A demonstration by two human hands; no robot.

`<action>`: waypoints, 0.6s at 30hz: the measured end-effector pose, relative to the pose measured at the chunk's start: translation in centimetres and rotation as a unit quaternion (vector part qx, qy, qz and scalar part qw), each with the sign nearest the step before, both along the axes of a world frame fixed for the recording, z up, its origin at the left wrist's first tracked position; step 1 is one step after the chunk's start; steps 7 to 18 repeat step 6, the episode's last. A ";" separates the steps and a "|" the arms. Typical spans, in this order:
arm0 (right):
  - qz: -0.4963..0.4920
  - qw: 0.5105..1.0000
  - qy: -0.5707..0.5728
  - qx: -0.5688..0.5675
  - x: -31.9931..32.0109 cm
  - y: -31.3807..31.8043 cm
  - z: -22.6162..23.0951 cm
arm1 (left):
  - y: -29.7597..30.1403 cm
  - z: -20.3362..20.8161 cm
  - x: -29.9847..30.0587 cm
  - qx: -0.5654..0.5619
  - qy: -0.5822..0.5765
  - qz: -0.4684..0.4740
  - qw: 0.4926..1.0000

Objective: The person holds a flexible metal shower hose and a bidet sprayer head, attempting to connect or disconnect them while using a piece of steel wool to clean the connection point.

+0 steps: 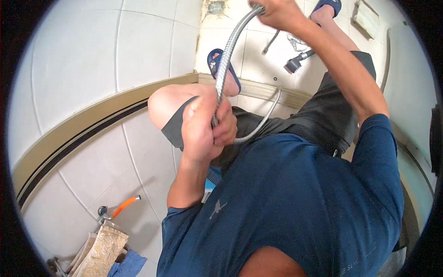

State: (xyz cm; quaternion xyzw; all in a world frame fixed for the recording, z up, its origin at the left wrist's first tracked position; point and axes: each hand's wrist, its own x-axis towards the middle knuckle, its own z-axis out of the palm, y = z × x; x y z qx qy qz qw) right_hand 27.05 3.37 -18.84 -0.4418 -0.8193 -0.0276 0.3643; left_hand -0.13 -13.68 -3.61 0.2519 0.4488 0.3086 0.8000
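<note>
A silver flexible metal hose (pixel 229 53) stretches between my two hands in a shallow curve. My left hand (pixel 205 127) is wrapped round it in front of my lap, thumb along the hose. Higher up and farther away, my right hand (pixel 280 14) is closed round the hose near its upper end, with the fingers partly cut off by the frame's top edge. A thinner-looking pale hose length (pixel 272 111) loops from below my left hand across my shorts to the floor ledge. Whether it is the same hose, I cannot tell.
A black ribbed head with a silver collar (pixel 295 63), a hose end (pixel 266 48) and crumpled clear plastic (pixel 297 42) lie on the tiled floor. A raised ledge (pixel 258 87) crosses it. At lower left, an orange hose (pixel 124 206) projects from a wall tap above hanging towels (pixel 104 247).
</note>
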 end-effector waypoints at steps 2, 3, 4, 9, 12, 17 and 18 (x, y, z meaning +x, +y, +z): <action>0.102 0.991 0.080 0.031 -4.6 -2.4 3.4 | 2.0 -0.8 0.7 -0.009 0.007 0.025 1.000; 0.129 0.981 0.131 0.059 -6.5 -3.9 4.7 | 3.1 -1.2 1.4 -0.022 0.042 0.015 0.999; 0.148 0.982 0.098 0.059 -7.3 -4.8 5.8 | 4.0 -1.3 1.8 -0.030 0.079 0.003 0.996; 0.166 0.972 0.132 0.100 -8.3 -5.5 5.5 | 4.1 -1.3 2.1 0.011 0.080 -0.039 0.996; 0.166 0.972 0.132 0.100 -8.3 -5.5 5.5 | 4.1 -1.3 2.1 0.011 0.080 -0.039 0.996; 0.166 0.972 0.132 0.100 -8.3 -5.5 5.5 | 4.1 -1.3 2.1 0.011 0.080 -0.039 0.996; 0.166 0.972 0.132 0.100 -8.3 -5.5 5.5 | 4.1 -1.3 2.1 0.011 0.080 -0.039 0.996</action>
